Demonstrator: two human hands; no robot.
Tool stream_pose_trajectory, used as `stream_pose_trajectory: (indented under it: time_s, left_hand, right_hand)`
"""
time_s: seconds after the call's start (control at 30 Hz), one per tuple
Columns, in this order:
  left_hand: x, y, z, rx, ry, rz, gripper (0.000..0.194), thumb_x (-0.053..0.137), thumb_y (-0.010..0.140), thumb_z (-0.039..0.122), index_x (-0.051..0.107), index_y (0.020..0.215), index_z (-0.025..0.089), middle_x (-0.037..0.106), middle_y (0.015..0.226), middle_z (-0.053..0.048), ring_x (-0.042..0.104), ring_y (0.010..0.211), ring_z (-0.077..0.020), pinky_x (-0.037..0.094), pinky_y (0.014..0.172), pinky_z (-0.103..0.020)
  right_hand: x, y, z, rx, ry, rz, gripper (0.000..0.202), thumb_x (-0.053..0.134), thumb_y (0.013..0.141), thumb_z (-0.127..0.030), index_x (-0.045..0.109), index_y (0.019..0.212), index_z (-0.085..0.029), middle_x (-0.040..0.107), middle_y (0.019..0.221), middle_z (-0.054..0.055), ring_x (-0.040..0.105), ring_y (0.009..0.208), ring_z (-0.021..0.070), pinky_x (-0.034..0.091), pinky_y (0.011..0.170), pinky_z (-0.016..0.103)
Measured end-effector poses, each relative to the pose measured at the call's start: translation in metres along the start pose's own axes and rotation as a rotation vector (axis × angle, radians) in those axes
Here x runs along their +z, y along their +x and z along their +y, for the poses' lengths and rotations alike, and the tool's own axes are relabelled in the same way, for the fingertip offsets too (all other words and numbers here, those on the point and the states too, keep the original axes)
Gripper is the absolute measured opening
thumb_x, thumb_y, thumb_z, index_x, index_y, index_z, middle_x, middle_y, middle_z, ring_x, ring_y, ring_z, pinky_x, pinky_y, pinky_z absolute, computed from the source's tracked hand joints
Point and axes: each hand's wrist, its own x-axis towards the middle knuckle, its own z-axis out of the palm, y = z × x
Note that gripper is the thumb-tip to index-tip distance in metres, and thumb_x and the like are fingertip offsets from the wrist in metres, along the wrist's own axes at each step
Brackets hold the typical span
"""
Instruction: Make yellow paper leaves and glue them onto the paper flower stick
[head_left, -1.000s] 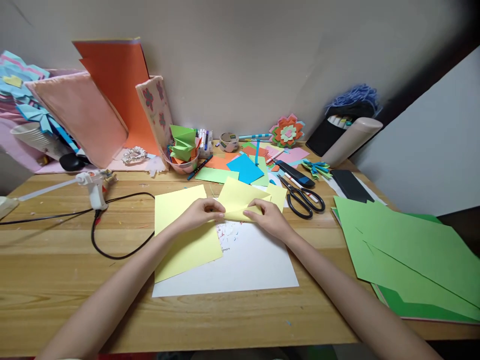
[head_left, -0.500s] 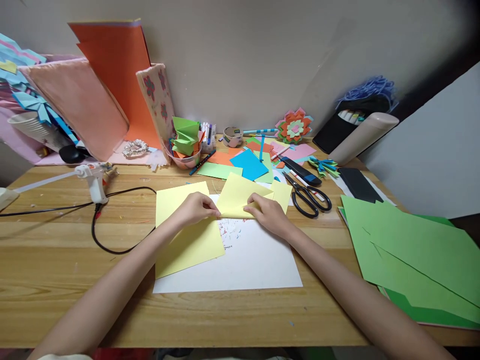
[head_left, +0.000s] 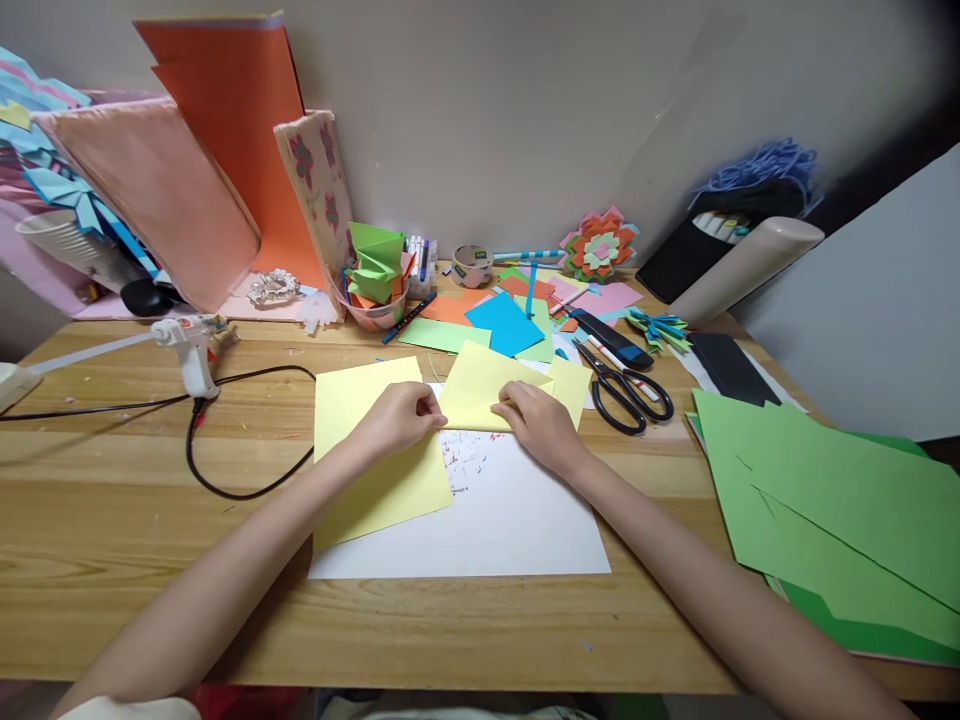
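Observation:
A folded piece of yellow paper (head_left: 487, 385) lies across the top of a white sheet (head_left: 517, 520). My left hand (head_left: 405, 415) pinches the left end of its near folded edge between thumb and fingertips. My right hand (head_left: 536, 420) grips the same edge farther right, thumb at the front and fingers curled over the paper. Under my left wrist rests a larger yellow sheet (head_left: 397, 485), overlapping the white one. Small red, blue and dark marks dot the white sheet just below the fold.
Black-handled scissors (head_left: 622, 390) and a box cutter (head_left: 611, 338) lie to the right. Green sheets (head_left: 825, 500) cover the right side. A white glue gun (head_left: 187, 355) with a looped cord stands left. Coloured scraps, including a blue square (head_left: 504, 322), lie behind the fold.
Both hands keep their hold on the folded yellow paper, with hardly any movement of the fingers. The whole view has shifted slightly.

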Motion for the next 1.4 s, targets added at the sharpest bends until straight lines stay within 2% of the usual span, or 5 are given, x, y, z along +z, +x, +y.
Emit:
stream_pose_trajectory:
  time_s: [0.23,0.47,0.93,1.2,1.4]
  left_hand:
    - [0.000,-0.001,0.002,0.042,0.108,0.022,0.013,0.057,0.072,0.029,0.059,0.067,0.017,0.062,0.069,-0.002,0.054,0.062,-0.0145,0.036,0.054,-0.024]
    - [-0.004,-0.002,0.003,-0.043,0.099,0.024,0.022,0.062,0.069,0.038,0.061,0.064,0.017,0.064,0.067,-0.003,0.056,0.062,-0.0159,0.036,0.054,-0.026]
    - [0.000,-0.001,0.002,-0.090,0.085,0.044,0.013,0.065,0.065,0.029,0.062,0.063,0.017,0.065,0.066,-0.001,0.057,0.062,-0.0145,0.038,0.053,-0.024]
    - [-0.001,-0.001,-0.008,-0.039,0.076,0.002,0.003,0.060,0.067,0.021,0.060,0.067,0.018,0.063,0.070,0.000,0.056,0.064,-0.0137,0.040,0.057,-0.024]
    - [-0.003,-0.001,-0.014,-0.033,0.060,-0.023,0.006,0.056,0.066,0.019,0.061,0.069,0.018,0.063,0.074,-0.002,0.056,0.067,-0.0141,0.041,0.059,-0.024]
  right_hand:
    - [0.000,0.001,-0.001,0.026,0.027,-0.025,0.010,0.045,0.086,-0.026,0.048,0.078,-0.021,0.057,0.076,0.001,0.053,0.068,0.0157,0.031,0.056,0.025]
    - [0.003,0.000,-0.002,0.083,0.041,0.006,0.010,0.046,0.085,-0.028,0.049,0.078,-0.021,0.056,0.080,0.001,0.054,0.070,0.0156,0.031,0.056,0.025]
    - [0.000,0.002,-0.005,0.093,-0.051,-0.024,0.011,0.046,0.086,-0.027,0.048,0.078,-0.021,0.056,0.078,0.000,0.052,0.068,0.0151,0.028,0.053,0.024]
    - [0.011,0.003,-0.006,0.110,-0.199,0.004,0.011,0.044,0.088,-0.027,0.048,0.081,-0.019,0.053,0.082,0.006,0.051,0.076,0.0204,0.036,0.058,0.029]
    - [0.013,-0.001,-0.006,0.006,-0.295,0.195,0.016,0.049,0.085,-0.022,0.056,0.098,-0.015,0.053,0.097,0.014,0.048,0.092,0.0267,0.041,0.076,0.040]
